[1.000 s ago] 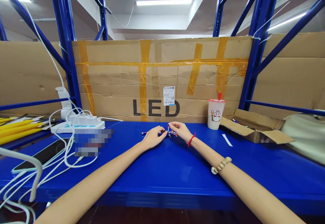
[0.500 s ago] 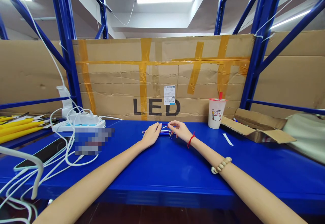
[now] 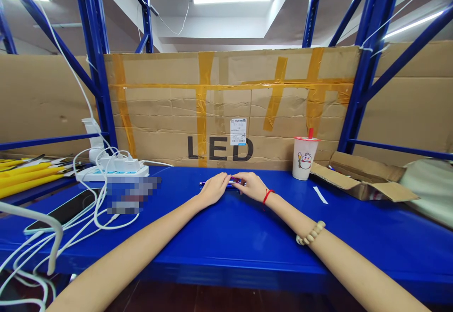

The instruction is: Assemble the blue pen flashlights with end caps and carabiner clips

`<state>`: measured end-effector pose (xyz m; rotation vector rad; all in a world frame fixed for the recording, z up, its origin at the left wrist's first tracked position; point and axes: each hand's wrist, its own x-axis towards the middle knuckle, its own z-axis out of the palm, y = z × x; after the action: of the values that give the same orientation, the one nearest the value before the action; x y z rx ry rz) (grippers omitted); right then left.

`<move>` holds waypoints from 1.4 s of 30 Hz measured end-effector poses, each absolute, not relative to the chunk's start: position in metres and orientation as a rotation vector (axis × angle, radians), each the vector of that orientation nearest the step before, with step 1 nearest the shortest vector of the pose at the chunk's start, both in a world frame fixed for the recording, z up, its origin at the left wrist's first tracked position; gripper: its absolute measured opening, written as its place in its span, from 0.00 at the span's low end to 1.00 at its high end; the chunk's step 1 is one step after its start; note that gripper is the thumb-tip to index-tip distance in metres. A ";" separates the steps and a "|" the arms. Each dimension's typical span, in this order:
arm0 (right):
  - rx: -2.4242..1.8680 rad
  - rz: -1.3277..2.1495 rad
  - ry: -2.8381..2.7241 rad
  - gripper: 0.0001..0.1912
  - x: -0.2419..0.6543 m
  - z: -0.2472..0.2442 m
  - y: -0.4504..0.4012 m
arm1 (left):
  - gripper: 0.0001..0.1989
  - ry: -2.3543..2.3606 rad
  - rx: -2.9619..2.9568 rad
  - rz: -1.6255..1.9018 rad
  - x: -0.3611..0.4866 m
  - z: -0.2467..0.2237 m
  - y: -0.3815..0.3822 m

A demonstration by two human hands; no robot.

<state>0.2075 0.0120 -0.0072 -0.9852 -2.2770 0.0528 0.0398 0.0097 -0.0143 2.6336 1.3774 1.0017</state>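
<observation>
My left hand (image 3: 213, 189) lies over a small bundle of slim blue and purple pens (image 3: 231, 184) on the blue shelf top, its fingers closed around them. The silvery end of one pen pokes out past the left side of that hand. From the right, my right hand (image 3: 252, 186) grips the other end of the bundle with curled fingers and thumb. Both hands' fingertips nearly meet over the pens. How many pens there are is hidden by the fingers. A red string and a beaded bracelet (image 3: 310, 234) circle my right wrist and forearm.
White cables and a power strip (image 3: 116, 172) lie at the left, beside a phone (image 3: 63, 210) and yellow-handled tools (image 3: 31, 175). Right of my hands stand a paper cup (image 3: 303, 158) and an open cardboard box (image 3: 361, 177), near a white paper strip (image 3: 320, 195). A large carton (image 3: 170, 109) backs the shelf.
My right hand has lowered and flattened onto the pens. A thin purple piece held up between both hands before is now down among the pens. The view has shifted slightly.
</observation>
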 end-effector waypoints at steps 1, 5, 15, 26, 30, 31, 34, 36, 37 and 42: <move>-0.995 0.008 -2.287 0.13 0.207 -0.006 0.010 | 0.15 1.368 2.629 1.007 0.040 -0.015 0.009; -0.991 -0.136 -2.297 0.16 0.205 -0.002 0.006 | 0.15 1.408 2.616 1.010 0.040 -0.015 0.010; -1.075 -0.190 -2.331 0.15 0.206 -0.002 0.008 | 0.14 1.501 2.573 0.968 0.040 -0.014 0.008; -1.060 -0.339 -2.384 0.19 0.209 -0.004 0.010 | 0.17 1.469 2.611 1.032 0.037 -0.016 0.016; -1.028 -0.321 -2.402 0.15 0.208 -0.003 0.007 | 0.17 1.471 2.614 1.019 0.037 -0.017 0.015; -1.026 -0.300 -2.406 0.14 0.208 -0.003 0.007 | 0.16 1.456 2.619 1.015 0.036 -0.016 0.015; -1.036 -0.253 -2.428 0.11 0.207 -0.003 0.006 | 0.17 1.364 2.665 0.978 0.036 -0.015 0.014; -1.044 -0.248 -2.443 0.11 0.206 -0.003 0.006 | 0.18 1.297 2.713 0.945 0.035 -0.015 0.014; -1.048 -0.251 -2.448 0.11 0.206 -0.003 0.005 | 0.18 1.279 2.729 0.939 0.034 -0.016 0.015; -1.042 -0.269 -2.460 0.11 0.204 -0.003 0.005 | 0.16 1.307 2.730 0.977 0.032 -0.016 0.018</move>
<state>0.2044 0.0053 -0.0026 -1.0425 -2.4596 -0.2693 0.0321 0.0181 -0.0164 2.7296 1.3075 0.9768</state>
